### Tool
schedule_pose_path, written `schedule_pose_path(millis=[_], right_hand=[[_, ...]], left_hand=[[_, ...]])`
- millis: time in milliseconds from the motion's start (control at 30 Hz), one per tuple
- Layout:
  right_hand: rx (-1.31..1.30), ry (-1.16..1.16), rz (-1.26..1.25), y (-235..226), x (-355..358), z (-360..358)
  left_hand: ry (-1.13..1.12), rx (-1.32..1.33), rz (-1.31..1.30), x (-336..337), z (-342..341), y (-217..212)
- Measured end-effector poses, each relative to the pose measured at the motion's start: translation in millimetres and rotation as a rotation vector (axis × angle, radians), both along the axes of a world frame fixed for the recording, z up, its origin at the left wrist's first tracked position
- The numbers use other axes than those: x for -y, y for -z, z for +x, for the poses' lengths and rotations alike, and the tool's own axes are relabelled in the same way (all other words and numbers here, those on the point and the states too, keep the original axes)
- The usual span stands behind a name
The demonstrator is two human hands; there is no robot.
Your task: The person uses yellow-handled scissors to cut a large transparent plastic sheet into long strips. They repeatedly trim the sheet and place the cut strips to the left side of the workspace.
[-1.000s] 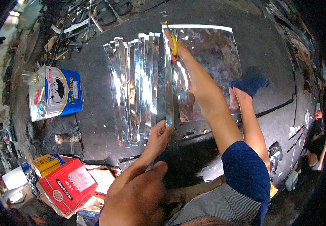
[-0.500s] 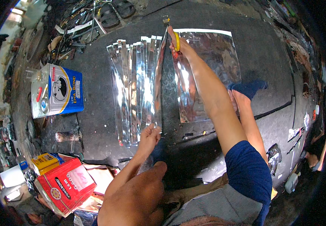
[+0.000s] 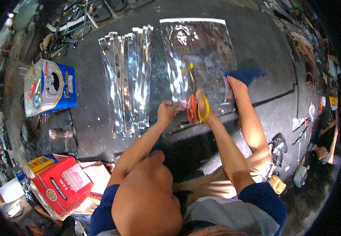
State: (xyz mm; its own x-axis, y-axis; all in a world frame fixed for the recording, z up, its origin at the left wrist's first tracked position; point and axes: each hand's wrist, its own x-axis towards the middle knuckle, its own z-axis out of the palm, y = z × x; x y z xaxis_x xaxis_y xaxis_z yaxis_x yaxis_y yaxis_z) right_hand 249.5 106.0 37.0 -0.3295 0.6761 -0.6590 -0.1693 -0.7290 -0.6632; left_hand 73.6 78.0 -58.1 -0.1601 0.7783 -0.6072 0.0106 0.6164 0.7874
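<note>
My right hand (image 3: 207, 111) grips a pair of scissors (image 3: 192, 109) with red and yellow handles, its blades pointing away from me above a shiny silver plastic sheet (image 3: 210, 51). A white band runs along the sheet's far edge. At the sheet's near left corner, the fingers of my left hand (image 3: 167, 114) are pinched together on its edge; the fingertips are small in view. To the left, several long silver strips (image 3: 125, 78) lie side by side, overlapping, on the dark floor mat (image 3: 88, 98).
A blue and white can (image 3: 62, 84) stands at left, a clear jar on it. Nearer is a red box (image 3: 62, 185) with a small yellow one on it. Scraps (image 3: 76, 25) pile up at far left. My socked foot (image 3: 243, 76) rests beside the sheet's right edge.
My right hand has drawn the scissors back from the sheet's far edge to its near part. My left hand has moved from the strips to the sheet's corner. The view has shifted.
</note>
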Motion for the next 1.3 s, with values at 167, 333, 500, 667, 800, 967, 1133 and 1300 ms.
schedule_pose_path(millis=[167, 333, 500, 667, 800, 967, 1133, 1300], right_hand=[[0.078, 0.003, -0.196, -39, 127, 26], [-0.024, -0.121, -0.258, -47, 174, 19], [0.018, -0.215, -0.296, -26, 169, 2], [0.067, -0.153, -0.276, -16, 147, -7], [0.114, -0.121, -0.251, 13, 134, -5], [0.278, -0.161, -0.216, 10, 118, -13], [0.253, -0.153, -0.196, 21, 119, -11], [0.27, -0.137, -0.179, 12, 115, -15]], left_hand=[[-0.088, 0.254, -0.049, -15, 23, -24], [-0.009, 0.22, -0.056, -21, 9, -44], [0.054, 0.133, 0.045, -23, 7, -49], [0.09, 0.107, -0.022, -28, 2, -41], [0.05, 0.126, -0.065, -28, 10, -38], [0.153, 0.071, 0.024, -7, 20, -23], [0.291, -0.043, 0.091, -2, 16, -23], [0.319, -0.201, 0.192, 1, 17, -26]])
